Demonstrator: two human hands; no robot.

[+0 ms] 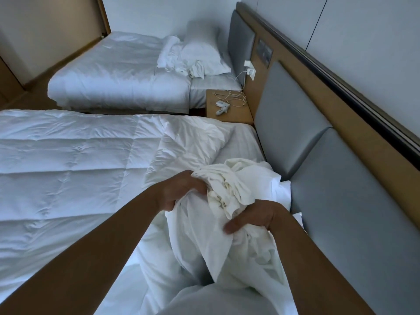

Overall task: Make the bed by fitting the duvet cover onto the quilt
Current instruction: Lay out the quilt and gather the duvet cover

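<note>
The duvet cover [227, 194] is bunched into a thick white wad at the head end of the near bed, lifted just above the mattress, with loose folds trailing down toward the camera. Both hands are on it. The left hand [179, 192] grips the left side of the wad, fingers curled into the gathered cloth. The right hand [256, 217] clamps the lower right side, thumb pressed across the front of the fabric and the fingers hidden behind it. Both bare forearms reach in from the bottom of the view.

Under and to the left of the bundle, the quilt [68, 160] lies spread flat over the bed, white with stitched squares, its top corner rumpled just beside the cover. A grey padded headboard [318, 160] runs along the right, close behind the bundle.

Between the two beds stands a wooden nightstand [236, 114] carrying tangled white cables [234, 96] and a small white device [221, 105]. A charger [250, 69] is plugged into the wall above it. The far bed [118, 73] holds a pillow [202, 53] and a crumpled heap of white linen [175, 55] beside it.
</note>
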